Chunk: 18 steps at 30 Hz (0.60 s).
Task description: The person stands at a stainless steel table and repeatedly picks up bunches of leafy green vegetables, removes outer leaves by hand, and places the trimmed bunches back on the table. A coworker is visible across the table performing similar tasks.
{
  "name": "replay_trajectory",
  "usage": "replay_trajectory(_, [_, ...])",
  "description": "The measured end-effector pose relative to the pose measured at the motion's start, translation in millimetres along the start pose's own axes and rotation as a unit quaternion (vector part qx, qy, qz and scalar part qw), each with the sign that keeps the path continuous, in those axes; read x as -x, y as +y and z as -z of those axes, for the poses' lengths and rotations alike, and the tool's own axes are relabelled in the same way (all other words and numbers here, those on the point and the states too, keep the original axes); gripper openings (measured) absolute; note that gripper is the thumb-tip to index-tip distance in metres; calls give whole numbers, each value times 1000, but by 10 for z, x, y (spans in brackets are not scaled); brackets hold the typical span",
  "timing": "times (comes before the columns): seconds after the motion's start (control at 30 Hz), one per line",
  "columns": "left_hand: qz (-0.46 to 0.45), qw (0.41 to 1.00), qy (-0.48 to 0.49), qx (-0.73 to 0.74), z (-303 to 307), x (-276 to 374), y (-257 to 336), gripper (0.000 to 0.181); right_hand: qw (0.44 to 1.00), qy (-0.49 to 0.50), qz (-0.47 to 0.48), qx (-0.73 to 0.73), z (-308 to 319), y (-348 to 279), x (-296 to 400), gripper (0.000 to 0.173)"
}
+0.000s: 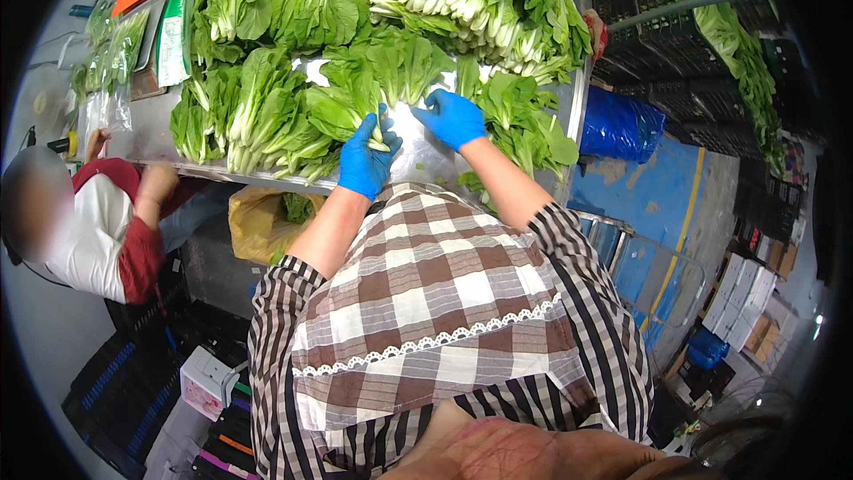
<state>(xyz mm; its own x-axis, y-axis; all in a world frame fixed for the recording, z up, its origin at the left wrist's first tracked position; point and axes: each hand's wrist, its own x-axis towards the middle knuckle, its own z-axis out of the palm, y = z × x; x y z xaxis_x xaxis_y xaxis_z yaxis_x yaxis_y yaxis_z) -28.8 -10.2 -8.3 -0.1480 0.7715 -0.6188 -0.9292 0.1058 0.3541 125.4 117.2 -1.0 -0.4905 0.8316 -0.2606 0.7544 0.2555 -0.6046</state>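
Note:
My left hand (368, 159), in a blue glove, is closed around the pale stem end of a green leafy vegetable (346, 110) that looks like bok choy. Its leaves point away from me. My right hand (453, 120), gloved the same way, is bent beside the stem ends of another leafy bunch (408, 70). Whether its fingertips grip anything is not plain. Between both hands shows a bright, shiny white surface (416, 140). More leafy heads (266, 107) lie in a row to the left, and a looser heap (523, 117) lies to the right.
Rows of greens (460, 13) cover the far part of the metal table (578, 120). A person (106, 213) works at the left. A yellow plastic bag (263, 223) sits below the table edge. Black crates (640, 40) and a blue wrapped bundle (620, 123) stand right.

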Motion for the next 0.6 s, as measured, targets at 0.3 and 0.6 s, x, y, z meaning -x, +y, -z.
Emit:
replay_trajectory(0.3, [-18,999,39,20,15,36,-17,22,913,49,-69,-399,-301,69,-217,23])
replay_trajectory(0.6, [-50,992,-5,-116,-136,-5,-199,29,865,-37,-37,-498,-269,48,385,27])
